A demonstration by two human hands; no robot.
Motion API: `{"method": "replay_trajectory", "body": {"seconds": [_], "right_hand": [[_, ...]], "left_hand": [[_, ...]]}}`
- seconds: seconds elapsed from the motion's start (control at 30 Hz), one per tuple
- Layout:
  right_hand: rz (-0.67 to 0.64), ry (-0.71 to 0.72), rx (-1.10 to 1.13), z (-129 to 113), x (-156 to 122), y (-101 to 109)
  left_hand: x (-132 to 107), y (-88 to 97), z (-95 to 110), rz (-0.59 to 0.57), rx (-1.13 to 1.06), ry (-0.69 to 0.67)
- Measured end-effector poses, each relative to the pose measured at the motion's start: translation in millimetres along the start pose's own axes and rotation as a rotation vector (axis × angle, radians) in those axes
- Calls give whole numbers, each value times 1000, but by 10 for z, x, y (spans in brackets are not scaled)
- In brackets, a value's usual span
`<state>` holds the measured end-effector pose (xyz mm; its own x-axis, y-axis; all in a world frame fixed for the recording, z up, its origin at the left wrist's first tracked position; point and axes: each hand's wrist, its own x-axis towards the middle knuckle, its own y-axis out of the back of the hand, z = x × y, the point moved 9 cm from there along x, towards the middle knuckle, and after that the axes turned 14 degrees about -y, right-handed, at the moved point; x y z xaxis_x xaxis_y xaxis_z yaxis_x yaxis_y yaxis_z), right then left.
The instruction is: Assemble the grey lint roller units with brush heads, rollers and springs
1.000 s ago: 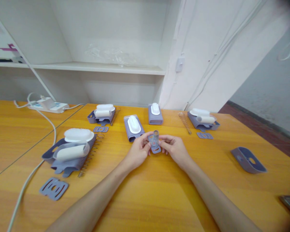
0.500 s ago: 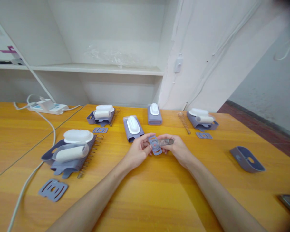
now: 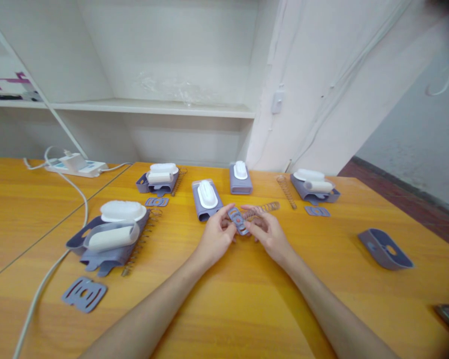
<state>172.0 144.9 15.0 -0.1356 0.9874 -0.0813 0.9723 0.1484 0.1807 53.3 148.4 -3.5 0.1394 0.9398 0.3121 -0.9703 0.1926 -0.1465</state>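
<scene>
My left hand (image 3: 219, 233) pinches one edge of a small grey slotted plate (image 3: 237, 221) above the table. The thumb and fingers of my right hand (image 3: 266, 230) close on the plate's other edge. From the plate a metal coil spring (image 3: 264, 209) stretches out to the right, passing over my right fingers; how its near end meets the plate is hidden. Just beyond my left hand lies a grey housing (image 3: 206, 199) with a white oval cap. Another capped grey housing (image 3: 241, 178) stands farther back.
Sets of grey housings, white rolls, springs and slotted plates lie at the left front (image 3: 108, 239), left back (image 3: 159, 179) and right back (image 3: 314, 187). A grey open cover (image 3: 385, 249) sits at right. A white power strip (image 3: 78, 167) and cable (image 3: 41, 294) are at left.
The spring, bunched in my right hand before, now extends out past it to the right. My right fingers have shifted onto the plate, which has turned and risen slightly.
</scene>
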Motion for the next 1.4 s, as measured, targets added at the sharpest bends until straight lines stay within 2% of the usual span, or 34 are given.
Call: {"method": "replay_trajectory", "body": {"seconds": [0.13,0.3,0.53,0.7,0.93,1.27,1.4], "right_hand": [[78,31,-5,-17,-3,26],[146,29,-6,29,33,72],[232,45,-5,58,39,168],[335,80,61,30,2,269],[352,79,185,79,4,307],[433,129,51,2,-49,360],[414,122,75,0,-45,347]], "left_hand": [[-18,-5,11,11,40,1],[-34,-31,51,-28,117,-13],[-50,-49,188,-34,316,-153],[-82,25,313,43,517,-242],[-106,5,374,34,619,-297],[-113,-31,375,-3,680,-313],[-122,-102,382,-74,689,-363]]}}
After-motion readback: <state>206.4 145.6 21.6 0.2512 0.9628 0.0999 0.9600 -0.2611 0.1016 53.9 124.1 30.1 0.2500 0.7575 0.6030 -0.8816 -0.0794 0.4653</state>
